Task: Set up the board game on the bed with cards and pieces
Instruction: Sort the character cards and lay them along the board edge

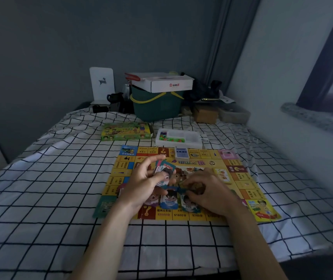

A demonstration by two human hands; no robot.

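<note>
Yellow board (240, 184) is spread flat on the checked bed (50, 178), and a fanned bundle of cards (164, 168) is pinched in the left hand (143, 182), its grip narrow around them. One card (173, 187) is held by the right hand (208, 188) just right of the bundle, long axis crosswise, above three stacks (170, 202) laid side by side. One deck (181, 152), one piece tray (178, 136) and one box (126, 131) are counted beyond.
</note>
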